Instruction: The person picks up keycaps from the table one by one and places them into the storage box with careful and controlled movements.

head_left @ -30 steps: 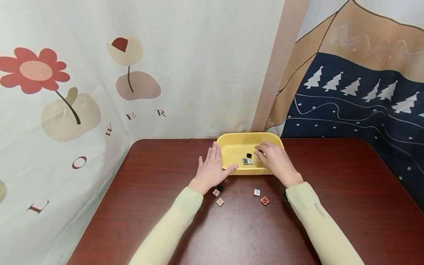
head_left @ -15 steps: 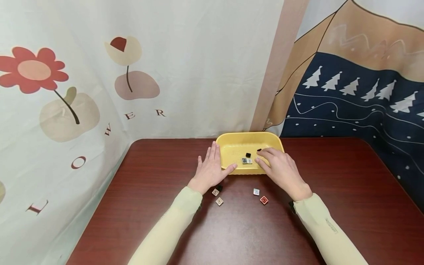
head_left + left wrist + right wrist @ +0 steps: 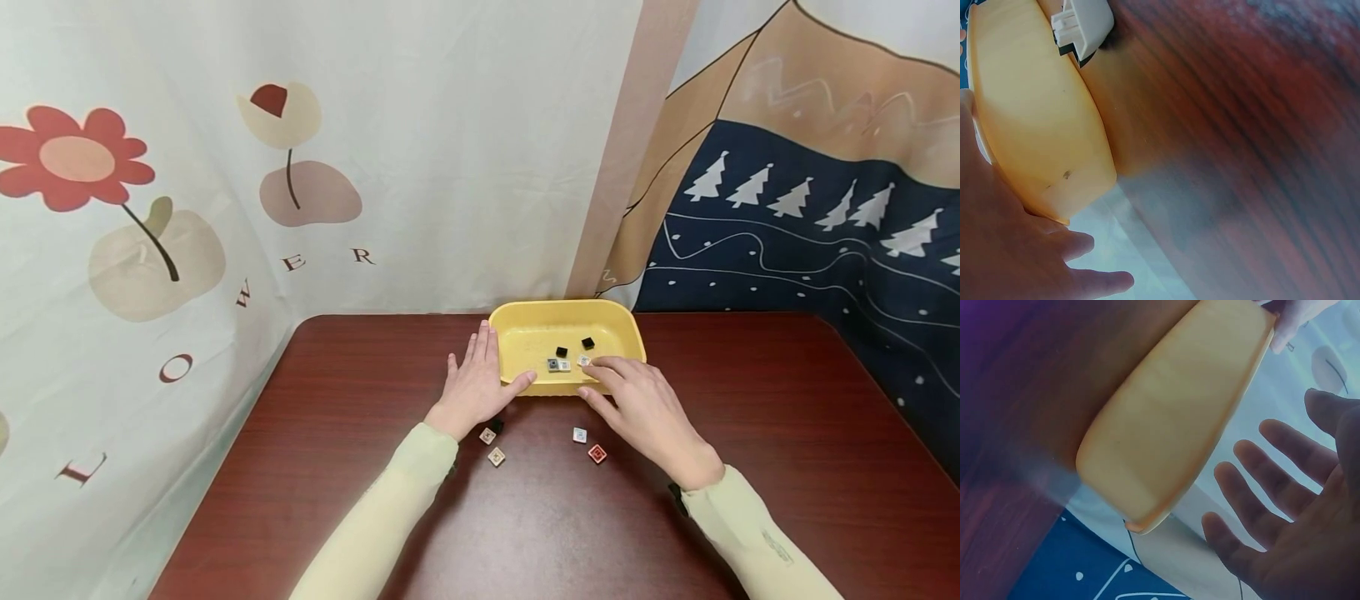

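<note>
A yellow plastic tray stands at the back of the table with several small square keycaps inside. My left hand rests against its left end, fingers straight and thumb spread along the front rim. The right hand hovers at the front right rim, fingers loosely extended and apart; the right wrist view shows nothing in the palm. A white keycap lies right at its fingertips. Beyond are a black keycap and another black one. A grey keycap and a white one sit side by side.
On the table before the tray lie a pale blue-white keycap and a red one. Near the left wrist are two beige keycaps and a black one. A printed curtain hangs behind the table.
The right hand has drawn back toward me and to the right, its fingers loosening. The black keycap that was at its fingertips now lies in the tray. My left hand stays in place.
</note>
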A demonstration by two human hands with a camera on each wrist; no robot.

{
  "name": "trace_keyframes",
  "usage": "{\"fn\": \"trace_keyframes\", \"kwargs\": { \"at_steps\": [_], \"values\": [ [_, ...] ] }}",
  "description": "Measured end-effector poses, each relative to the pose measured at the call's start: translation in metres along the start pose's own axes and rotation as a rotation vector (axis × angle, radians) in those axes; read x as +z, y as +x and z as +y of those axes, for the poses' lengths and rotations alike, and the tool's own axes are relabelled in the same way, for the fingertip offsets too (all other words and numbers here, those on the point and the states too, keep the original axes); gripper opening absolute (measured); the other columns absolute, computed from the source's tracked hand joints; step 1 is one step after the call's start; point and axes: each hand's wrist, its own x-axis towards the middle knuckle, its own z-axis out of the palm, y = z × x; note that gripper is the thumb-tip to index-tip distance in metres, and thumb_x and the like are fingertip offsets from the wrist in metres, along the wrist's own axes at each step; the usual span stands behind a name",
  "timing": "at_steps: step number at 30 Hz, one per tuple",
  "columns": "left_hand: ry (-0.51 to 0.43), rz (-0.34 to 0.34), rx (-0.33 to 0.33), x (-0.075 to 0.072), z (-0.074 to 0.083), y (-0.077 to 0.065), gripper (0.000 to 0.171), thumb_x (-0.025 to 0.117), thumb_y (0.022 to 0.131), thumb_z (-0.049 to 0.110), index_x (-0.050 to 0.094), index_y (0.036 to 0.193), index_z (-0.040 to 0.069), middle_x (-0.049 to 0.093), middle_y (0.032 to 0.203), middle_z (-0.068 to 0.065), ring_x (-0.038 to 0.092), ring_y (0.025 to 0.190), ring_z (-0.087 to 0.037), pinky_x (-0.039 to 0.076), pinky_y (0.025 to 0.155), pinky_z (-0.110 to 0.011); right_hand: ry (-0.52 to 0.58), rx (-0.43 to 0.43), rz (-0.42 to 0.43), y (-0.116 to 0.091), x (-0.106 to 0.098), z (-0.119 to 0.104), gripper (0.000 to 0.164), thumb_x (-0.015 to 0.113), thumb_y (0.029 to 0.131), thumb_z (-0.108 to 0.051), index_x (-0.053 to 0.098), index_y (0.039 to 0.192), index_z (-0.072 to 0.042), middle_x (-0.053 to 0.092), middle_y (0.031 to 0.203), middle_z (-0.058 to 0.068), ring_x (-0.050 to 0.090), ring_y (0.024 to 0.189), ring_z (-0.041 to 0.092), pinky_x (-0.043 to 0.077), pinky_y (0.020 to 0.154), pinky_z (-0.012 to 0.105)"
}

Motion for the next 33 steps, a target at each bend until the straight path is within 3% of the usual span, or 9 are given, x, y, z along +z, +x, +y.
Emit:
{"fn": "trace_keyframes", "kwargs": {
  "at_steps": [20, 33],
  "values": [
    [0.009, 0.0, 0.003, -0.001, 0.0, 0.0, 0.111, 0.041, 0.095, 0.08, 0.01, 0.165, 0.0, 0.003, 0.174, -0.013, 0.015, 0.158, -0.032, 0.019, 0.118, -0.068, -0.039, -0.113, -0.007, -0.032, 0.004, -0.008, 0.041, 0.079, 0.091, -0.033, 0.075, 0.123, -0.006, 0.07, 0.12, 0.01, 0.067, 0.108, 0.033, 0.052, 0.091, 0.055],
    [0.019, -0.006, 0.001, 0.0, 0.0, 0.0, 0.111, 0.04, 0.095, 0.08, 0.009, 0.165, 0.0, 0.001, 0.174, -0.012, 0.015, 0.158, -0.032, 0.019, 0.119, -0.067, -0.053, -0.071, -0.226, -0.054, 0.005, -0.016, 0.053, 0.076, 0.094, -0.043, 0.068, 0.137, -0.014, 0.065, 0.135, 0.012, 0.065, 0.119, 0.031, 0.054, 0.09, 0.057]
  ]
}}
